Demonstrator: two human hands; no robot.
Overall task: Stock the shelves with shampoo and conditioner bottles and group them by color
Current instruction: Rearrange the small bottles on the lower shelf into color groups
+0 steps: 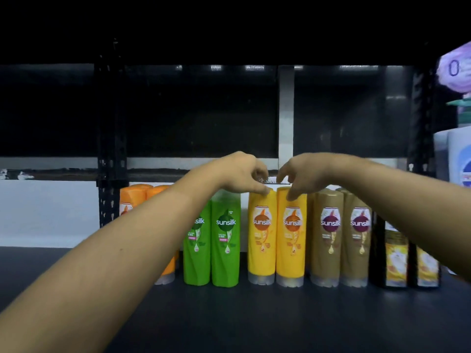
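Just right of the green bottles, our left hand and right hand each touch the yellow bottles on top with curled fingertips, though we cannot tell whether they grip, and an uneven nudge could, we judge, topple one into the brown bottles farther right.

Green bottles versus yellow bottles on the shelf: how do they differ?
The green bottles have green bases, while the yellow bottles stand on clear caps. The left hand and the right hand each touch the top of one of the yellow bottles; no hand touches the green bottles. Both are upright pairs, side by side, carrying the sunsilk logo.
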